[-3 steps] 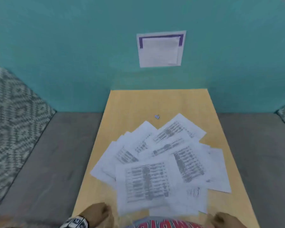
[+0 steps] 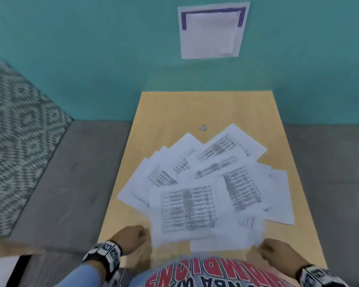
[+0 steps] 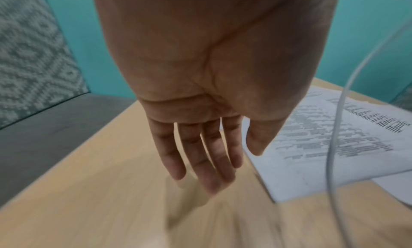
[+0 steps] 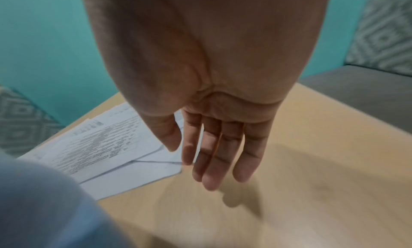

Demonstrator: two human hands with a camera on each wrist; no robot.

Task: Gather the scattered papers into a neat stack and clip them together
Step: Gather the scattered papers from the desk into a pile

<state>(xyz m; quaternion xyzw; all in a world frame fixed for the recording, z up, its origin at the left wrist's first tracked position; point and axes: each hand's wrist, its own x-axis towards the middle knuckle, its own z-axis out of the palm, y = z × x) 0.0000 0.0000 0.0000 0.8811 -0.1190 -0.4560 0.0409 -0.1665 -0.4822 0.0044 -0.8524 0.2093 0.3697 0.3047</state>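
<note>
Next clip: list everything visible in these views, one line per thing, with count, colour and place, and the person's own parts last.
printed papers: several overlapping sheets, exact count unclear, white with dark print, fanned across the table's near half
clip: one, small, pale bluish, on bare table beyond the papers
table: one, light wood, centre, against the wall
wall sheet: one, white with purple border, on the teal wall
patterned cushions: grey and white, one far left, another at the right edge
grey seat: both sides of the table
thin cable: one, whitish, left wrist view
wristbands: two, black and white
left hand: open, touching nothing
right hand: open, touching nothing
</note>
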